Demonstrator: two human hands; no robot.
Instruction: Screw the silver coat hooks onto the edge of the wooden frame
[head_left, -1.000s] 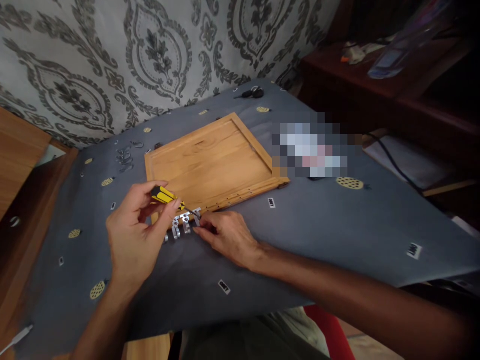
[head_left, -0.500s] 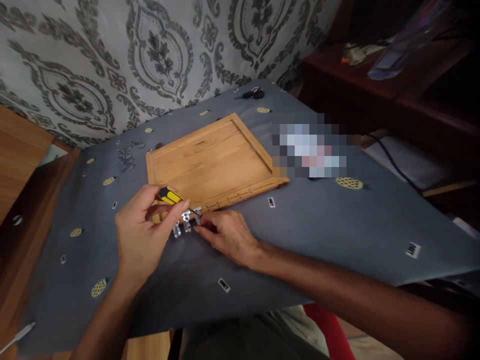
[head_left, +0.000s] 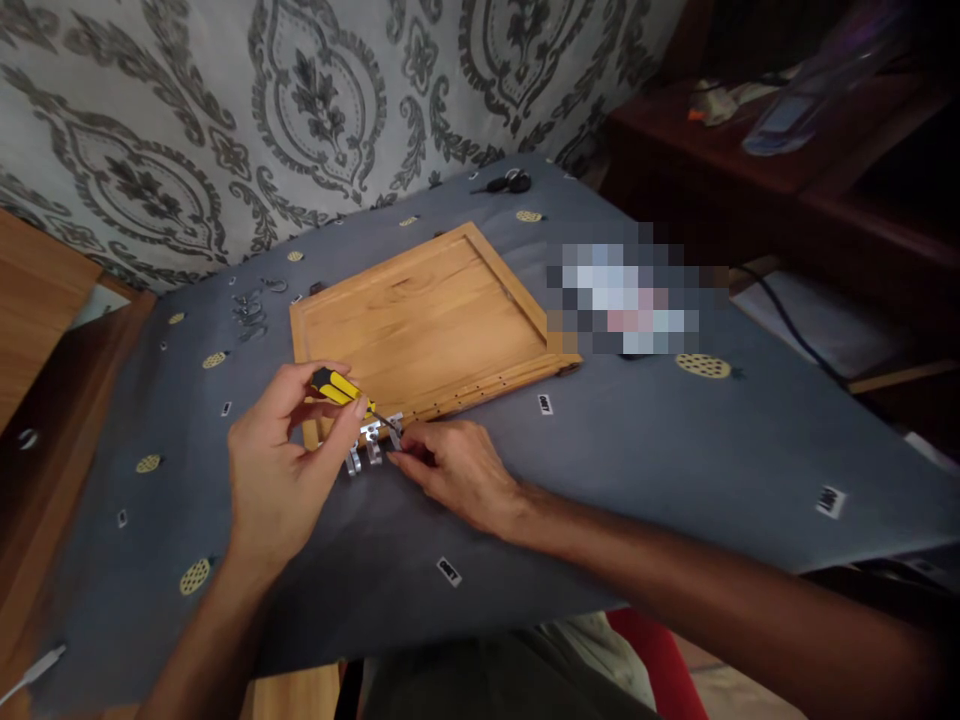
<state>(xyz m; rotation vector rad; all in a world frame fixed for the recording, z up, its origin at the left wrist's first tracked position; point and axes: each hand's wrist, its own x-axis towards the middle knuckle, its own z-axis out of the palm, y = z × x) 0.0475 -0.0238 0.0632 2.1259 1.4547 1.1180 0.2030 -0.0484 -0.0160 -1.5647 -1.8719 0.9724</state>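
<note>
My left hand grips a yellow and black screwdriver, its shaft slanting down to the right. The screwdriver's tip meets a small silver metal hook at the near edge of a framed wooden board. The fingers of my right hand are pinched around that same hook. Left of it, two more silver hooks stick out from the board's edge. Small dark holes run along the edge to the right of the hooks.
The board lies on a table with a grey-blue pineapple-print cloth. Several loose metal pieces lie at the back left. A black key-like item is at the back. A blurred-out item lies right of the board. A dark wooden cabinet stands beyond.
The screwdriver handle has shifted very slightly to the left and up in my left hand. My right hand stays at the same hook, and the view has moved a little.
</note>
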